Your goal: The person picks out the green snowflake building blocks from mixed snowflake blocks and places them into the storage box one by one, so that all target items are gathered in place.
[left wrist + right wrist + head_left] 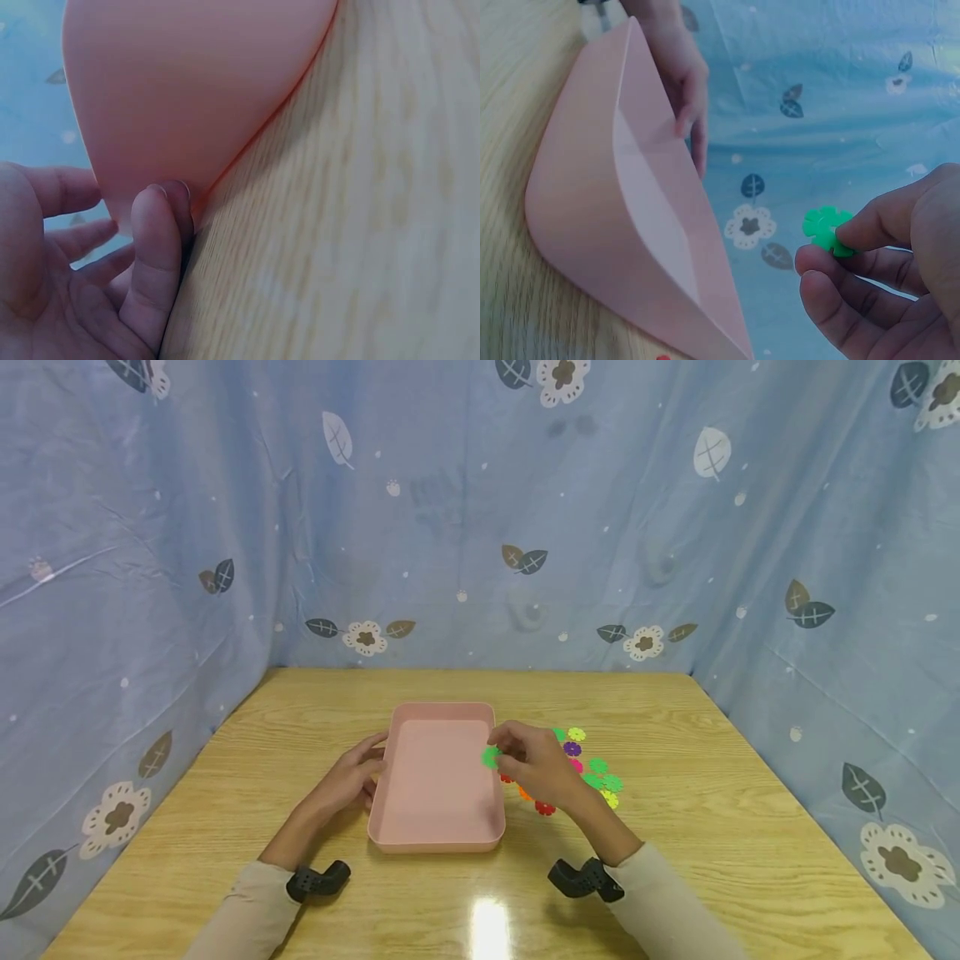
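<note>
A shallow pink tray [438,847] stands on the wooden table, its inside bare. My left hand [348,783] rests against the tray's left side; in the left wrist view its fingertips [155,196] touch the pink outer wall. Between thumb and fingers my right hand [538,764] pinches a green flower-shaped plastic piece [825,227], held up at the tray's right rim. Beneath and beyond that hand lie several more flower pieces, among them a purple one [572,749], a red one [545,808] and a green one [597,766]; the hand hides part of this group.
The flower pieces spread flat on the table [720,860] to the right of the tray, with a yellow one [576,734] at the far side. A blue patterned curtain [450,527] encloses the table at the back and sides. Each wrist wears a black band [318,882].
</note>
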Motion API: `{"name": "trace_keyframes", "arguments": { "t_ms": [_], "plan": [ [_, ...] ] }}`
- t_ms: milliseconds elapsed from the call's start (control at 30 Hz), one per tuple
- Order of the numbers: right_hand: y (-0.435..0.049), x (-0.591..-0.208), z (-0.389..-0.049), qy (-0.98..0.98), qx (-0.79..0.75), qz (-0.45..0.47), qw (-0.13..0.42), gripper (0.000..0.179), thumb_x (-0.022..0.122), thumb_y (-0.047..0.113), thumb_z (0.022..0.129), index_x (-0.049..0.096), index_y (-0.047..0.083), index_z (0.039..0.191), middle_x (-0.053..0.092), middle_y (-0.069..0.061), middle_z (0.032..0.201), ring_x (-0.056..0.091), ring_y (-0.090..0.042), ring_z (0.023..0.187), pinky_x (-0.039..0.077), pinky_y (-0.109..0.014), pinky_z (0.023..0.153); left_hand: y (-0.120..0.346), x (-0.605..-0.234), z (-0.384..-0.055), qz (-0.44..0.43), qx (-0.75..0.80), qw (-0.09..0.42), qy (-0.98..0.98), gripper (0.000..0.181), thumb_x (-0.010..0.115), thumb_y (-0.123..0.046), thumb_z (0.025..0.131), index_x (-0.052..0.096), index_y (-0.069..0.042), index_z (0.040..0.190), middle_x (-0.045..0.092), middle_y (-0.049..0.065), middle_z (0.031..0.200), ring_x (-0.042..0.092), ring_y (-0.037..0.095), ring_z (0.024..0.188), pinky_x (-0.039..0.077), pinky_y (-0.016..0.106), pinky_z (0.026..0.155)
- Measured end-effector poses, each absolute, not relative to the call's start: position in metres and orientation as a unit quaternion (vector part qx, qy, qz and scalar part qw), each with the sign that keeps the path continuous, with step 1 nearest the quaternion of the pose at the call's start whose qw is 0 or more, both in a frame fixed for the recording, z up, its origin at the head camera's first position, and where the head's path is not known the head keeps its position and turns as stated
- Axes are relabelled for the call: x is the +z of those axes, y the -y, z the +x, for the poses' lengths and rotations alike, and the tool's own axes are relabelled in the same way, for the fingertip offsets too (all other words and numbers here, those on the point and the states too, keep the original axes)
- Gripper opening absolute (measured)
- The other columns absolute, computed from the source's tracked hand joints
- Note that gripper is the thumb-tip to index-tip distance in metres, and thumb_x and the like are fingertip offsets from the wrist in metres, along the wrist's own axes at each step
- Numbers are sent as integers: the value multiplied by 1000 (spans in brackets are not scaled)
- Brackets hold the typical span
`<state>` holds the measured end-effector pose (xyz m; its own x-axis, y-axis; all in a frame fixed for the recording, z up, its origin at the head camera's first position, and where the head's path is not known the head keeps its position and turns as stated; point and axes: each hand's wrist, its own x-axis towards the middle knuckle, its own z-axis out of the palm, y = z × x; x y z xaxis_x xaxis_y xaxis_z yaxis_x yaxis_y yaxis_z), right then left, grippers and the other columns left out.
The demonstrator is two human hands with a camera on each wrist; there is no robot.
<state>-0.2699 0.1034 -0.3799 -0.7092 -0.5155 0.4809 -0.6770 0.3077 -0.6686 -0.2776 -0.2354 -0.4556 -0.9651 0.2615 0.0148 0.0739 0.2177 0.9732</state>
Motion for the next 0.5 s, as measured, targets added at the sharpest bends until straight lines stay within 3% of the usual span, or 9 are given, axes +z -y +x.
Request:
{"name": "trace_keyframes", "arguments": {
  "t_ms": [100, 333, 500],
  "plan": [
    [-98, -381, -270, 800, 465, 371, 82, 21, 59, -6, 88, 67, 3, 105, 69, -6, 82, 61, -13, 63, 53, -25, 59, 236, -457, -278, 108, 614, 76, -778, 62, 44, -13, 106, 19, -9, 162, 36, 33, 154, 62, 20, 55, 56, 33, 50],
    [-89, -381, -271, 806, 467, 360, 46, 21, 57, -4, 90, 66, 3, 107, 70, -13, 85, 67, -35, 71, 58, -29, 63, 235, -457, -278, 108, 623, 83, -770, 61, 43, -13, 107, 19, -9, 163, 35, 33, 155, 62, 20, 54, 56, 34, 50],
    [-80, -382, -272, 803, 474, 359, 41, 20, 58, -4, 90, 66, 4, 106, 70, -11, 84, 66, -30, 68, 58, -30, 62, 236, -455, -277, 106, 625, 84, -769, 63, 44, -13, 106, 18, -9, 163, 34, 33, 155, 62, 18, 54, 56, 32, 50]
  ]
}}
